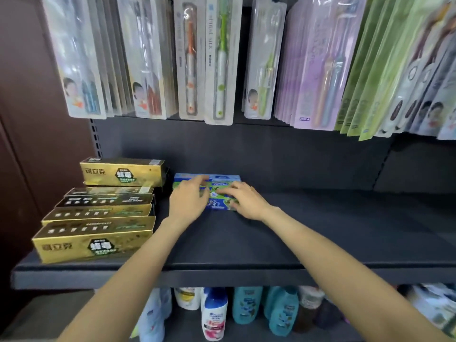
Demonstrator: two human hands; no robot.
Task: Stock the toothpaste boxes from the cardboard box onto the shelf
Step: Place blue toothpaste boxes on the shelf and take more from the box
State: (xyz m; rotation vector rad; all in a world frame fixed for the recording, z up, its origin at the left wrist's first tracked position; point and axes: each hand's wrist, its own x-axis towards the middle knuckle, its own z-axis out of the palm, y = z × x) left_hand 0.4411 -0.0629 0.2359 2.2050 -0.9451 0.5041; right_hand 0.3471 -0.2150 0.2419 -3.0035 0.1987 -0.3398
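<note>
Both hands, left hand (188, 197) and right hand (243, 199), seemingly rest flat, ungrasping, on the toothpaste boxes (223, 191) lying lengthwise along the shelf's (320, 238) back edge.

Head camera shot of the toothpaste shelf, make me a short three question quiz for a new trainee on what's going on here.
1. True or false: both hands, the left hand and the right hand, touch the blue-and-green cardboard toothpaste boxes.
2. Which side of those boxes do the gold cardboard toothpaste boxes sit on: A) left, B) right, C) stacked on top?
3. Fill in: the packs hanging above the dark grey metal shelf hold ____.

Key
1. True. Both hands rest on the boxes near the back of the shelf.
2. A.
3. Toothbrushes.
</note>
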